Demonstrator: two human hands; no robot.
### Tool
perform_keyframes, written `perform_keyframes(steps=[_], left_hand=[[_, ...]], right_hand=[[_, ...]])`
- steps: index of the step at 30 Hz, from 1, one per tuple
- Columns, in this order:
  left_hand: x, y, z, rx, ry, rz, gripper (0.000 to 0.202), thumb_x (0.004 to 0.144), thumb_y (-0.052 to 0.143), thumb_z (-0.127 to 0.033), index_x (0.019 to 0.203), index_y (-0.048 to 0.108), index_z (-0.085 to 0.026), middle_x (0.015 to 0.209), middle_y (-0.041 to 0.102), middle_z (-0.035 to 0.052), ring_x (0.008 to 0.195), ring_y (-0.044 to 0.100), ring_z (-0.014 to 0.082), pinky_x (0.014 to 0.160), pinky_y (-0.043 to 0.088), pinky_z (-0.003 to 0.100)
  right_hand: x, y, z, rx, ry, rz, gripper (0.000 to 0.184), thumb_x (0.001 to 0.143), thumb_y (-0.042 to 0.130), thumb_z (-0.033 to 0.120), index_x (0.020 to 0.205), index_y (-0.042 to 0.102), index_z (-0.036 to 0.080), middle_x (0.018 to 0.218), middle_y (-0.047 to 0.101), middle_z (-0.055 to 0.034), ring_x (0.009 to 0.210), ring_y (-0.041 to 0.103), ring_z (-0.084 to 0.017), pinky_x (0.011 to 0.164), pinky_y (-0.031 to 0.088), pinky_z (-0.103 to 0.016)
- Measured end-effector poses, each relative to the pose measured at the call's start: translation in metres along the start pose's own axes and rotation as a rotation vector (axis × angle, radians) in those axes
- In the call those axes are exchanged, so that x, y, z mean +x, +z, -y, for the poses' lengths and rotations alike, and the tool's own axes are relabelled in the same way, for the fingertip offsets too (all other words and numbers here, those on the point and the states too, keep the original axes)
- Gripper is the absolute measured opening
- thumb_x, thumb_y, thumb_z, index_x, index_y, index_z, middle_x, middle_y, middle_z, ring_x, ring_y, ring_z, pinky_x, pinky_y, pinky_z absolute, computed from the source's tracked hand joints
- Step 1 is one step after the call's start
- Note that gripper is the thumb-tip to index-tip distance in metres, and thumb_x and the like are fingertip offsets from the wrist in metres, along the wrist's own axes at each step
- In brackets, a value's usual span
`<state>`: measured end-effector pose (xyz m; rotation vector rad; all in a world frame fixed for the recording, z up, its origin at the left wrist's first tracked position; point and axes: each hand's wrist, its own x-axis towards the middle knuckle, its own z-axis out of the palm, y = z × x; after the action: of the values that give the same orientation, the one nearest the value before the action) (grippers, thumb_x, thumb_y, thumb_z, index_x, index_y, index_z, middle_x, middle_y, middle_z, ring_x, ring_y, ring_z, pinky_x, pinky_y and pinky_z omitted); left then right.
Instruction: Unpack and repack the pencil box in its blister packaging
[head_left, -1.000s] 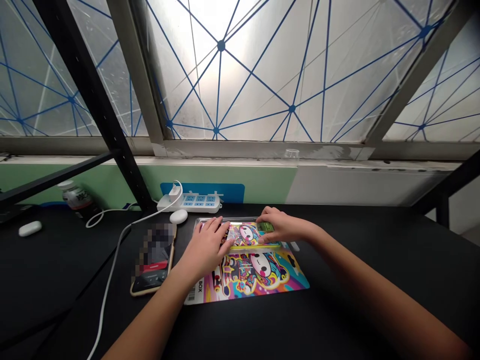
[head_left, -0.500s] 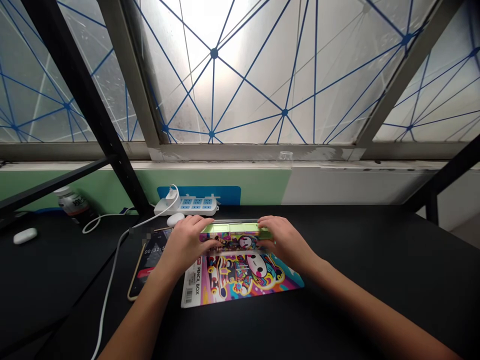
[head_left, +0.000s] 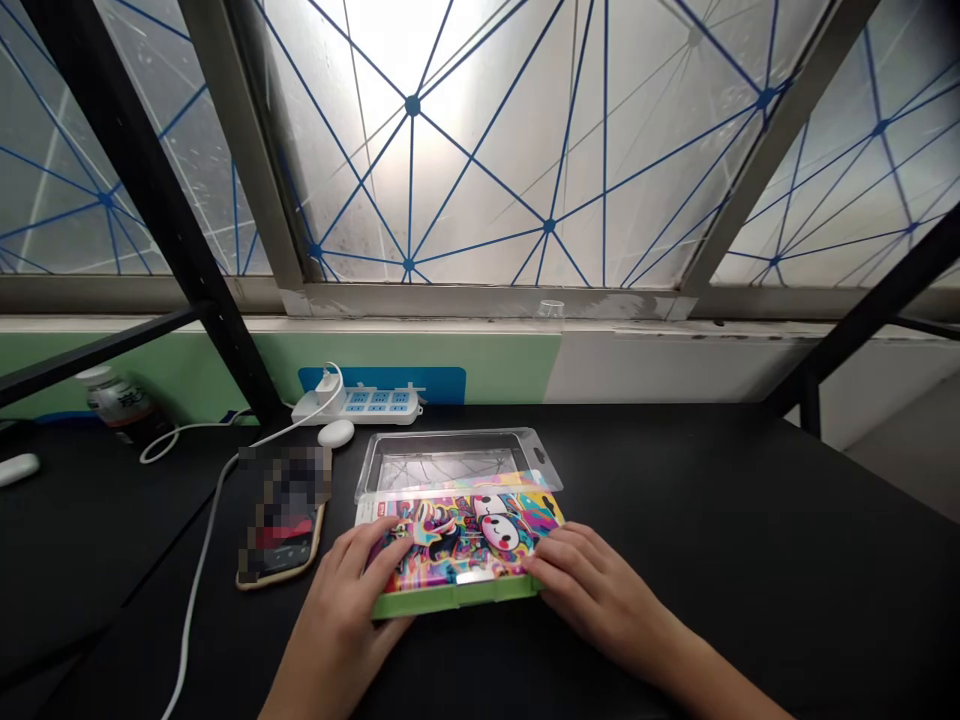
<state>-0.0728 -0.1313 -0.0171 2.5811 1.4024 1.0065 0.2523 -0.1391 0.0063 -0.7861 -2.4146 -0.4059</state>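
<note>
A pencil box (head_left: 465,545) with a bright cartoon lid and a green front edge lies low over the black tabletop. My left hand (head_left: 352,580) grips its left end, fingers on the lid and thumb low at the front. Around the right front corner is my right hand (head_left: 592,590), its fingers bent onto the edge. Just behind, a clear plastic blister tray (head_left: 442,465) rests on the table, its near rim meeting the colourful printed card (head_left: 536,480). Most of that card is hidden under the box.
Left of my hands lies a phone (head_left: 289,520) with a white cable (head_left: 199,590) running past it. A power strip (head_left: 375,405) and a white oval object (head_left: 336,433) are at the back. A bottle (head_left: 124,405) stands behind the black frame post (head_left: 180,250).
The pencil box has come out of the clear tray and moved toward me, lid now facing up. Both hands came nearer with it. The tray stays behind, and the view shifted slightly right.
</note>
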Motion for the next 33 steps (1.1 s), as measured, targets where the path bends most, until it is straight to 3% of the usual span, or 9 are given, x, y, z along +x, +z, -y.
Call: perform_keyframes(steps=[4,8,11,16,20,24,29,31,33], left_hand=[[-0.011,0.007,0.007,-0.069,-0.179,0.103,0.076,0.085,0.069,-0.039,0.151,0.032,-0.036,0.155,0.042,0.0080,0.138,0.046,0.0338,0.107,0.048,0.051],[-0.011,0.012,0.011,-0.078,-0.219,0.130,0.085,0.084,0.070,-0.042,0.155,0.023,-0.036,0.153,0.045,0.0092,0.138,0.046,0.0345,0.108,0.047,0.052],[-0.010,0.015,0.012,-0.094,-0.219,0.125,0.088,0.082,0.072,-0.041,0.155,0.023,-0.036,0.149,0.050,0.0089,0.133,0.051,0.0344,0.105,0.049,0.051],[-0.008,0.011,0.004,-0.172,-0.337,0.101,0.097,0.081,0.073,-0.034,0.157,0.013,-0.037,0.141,0.054,0.0104,0.126,0.057,0.0336,0.102,0.050,0.051],[-0.005,0.006,-0.003,-0.231,-0.400,0.123,0.118,0.071,0.080,-0.028,0.158,0.000,-0.036,0.139,0.056,0.0106,0.128,0.055,0.0350,0.101,0.049,0.051],[-0.005,0.004,-0.007,-0.246,-0.482,0.155,0.115,0.073,0.079,-0.035,0.158,0.002,-0.036,0.141,0.056,0.0084,0.133,0.050,0.0349,0.103,0.045,0.050],[-0.004,0.003,-0.007,-0.233,-0.506,0.161,0.102,0.080,0.072,-0.045,0.159,0.009,-0.032,0.140,0.056,0.0100,0.131,0.052,0.0344,0.103,0.046,0.048],[-0.004,0.002,-0.003,-0.224,-0.467,0.177,0.092,0.082,0.069,-0.049,0.157,0.021,-0.028,0.139,0.057,0.0119,0.128,0.055,0.0341,0.102,0.047,0.047],[-0.004,0.003,0.001,-0.211,-0.419,0.194,0.079,0.083,0.067,-0.053,0.151,0.037,-0.025,0.137,0.059,0.0127,0.124,0.057,0.0340,0.101,0.049,0.046]], right_hand=[[0.002,0.002,0.000,0.092,0.104,0.103,0.028,0.093,0.060,0.028,0.119,0.059,0.017,0.117,0.068,-0.0141,0.117,0.061,-0.027,0.098,0.052,-0.044],[-0.004,0.000,-0.011,0.205,0.327,0.242,0.068,0.080,0.074,0.056,0.133,0.053,0.018,0.135,0.059,-0.0196,0.124,0.057,-0.033,0.100,0.051,-0.049],[-0.009,-0.002,-0.015,0.339,0.510,0.277,0.079,0.073,0.078,0.060,0.137,0.052,0.022,0.138,0.058,-0.0178,0.125,0.057,-0.032,0.102,0.052,-0.046],[-0.001,-0.008,-0.018,0.538,0.699,0.206,0.071,0.067,0.083,0.059,0.126,0.064,0.024,0.130,0.065,-0.0133,0.120,0.061,-0.033,0.101,0.052,-0.045],[0.007,-0.002,-0.031,0.709,0.926,0.099,0.042,0.089,0.061,0.058,0.105,0.070,0.021,0.098,0.074,-0.0081,0.091,0.070,-0.028,0.081,0.058,-0.039],[0.006,0.008,-0.042,0.682,1.096,0.023,0.043,0.096,0.049,0.057,0.096,0.069,0.020,0.083,0.071,-0.0046,0.076,0.066,-0.023,0.067,0.055,-0.032],[-0.010,0.000,-0.033,0.695,0.988,0.027,0.051,0.099,0.038,0.059,0.123,0.066,0.023,0.113,0.071,-0.0103,0.100,0.067,-0.028,0.084,0.054,-0.037],[-0.020,-0.005,-0.025,0.666,0.892,0.063,0.060,0.097,0.032,0.066,0.130,0.063,0.026,0.126,0.067,-0.0122,0.115,0.062,-0.032,0.094,0.052,-0.043],[-0.030,-0.006,-0.015,0.587,0.820,0.125,0.066,0.090,0.042,0.074,0.135,0.061,0.030,0.138,0.060,-0.0118,0.125,0.057,-0.036,0.101,0.048,-0.048]])
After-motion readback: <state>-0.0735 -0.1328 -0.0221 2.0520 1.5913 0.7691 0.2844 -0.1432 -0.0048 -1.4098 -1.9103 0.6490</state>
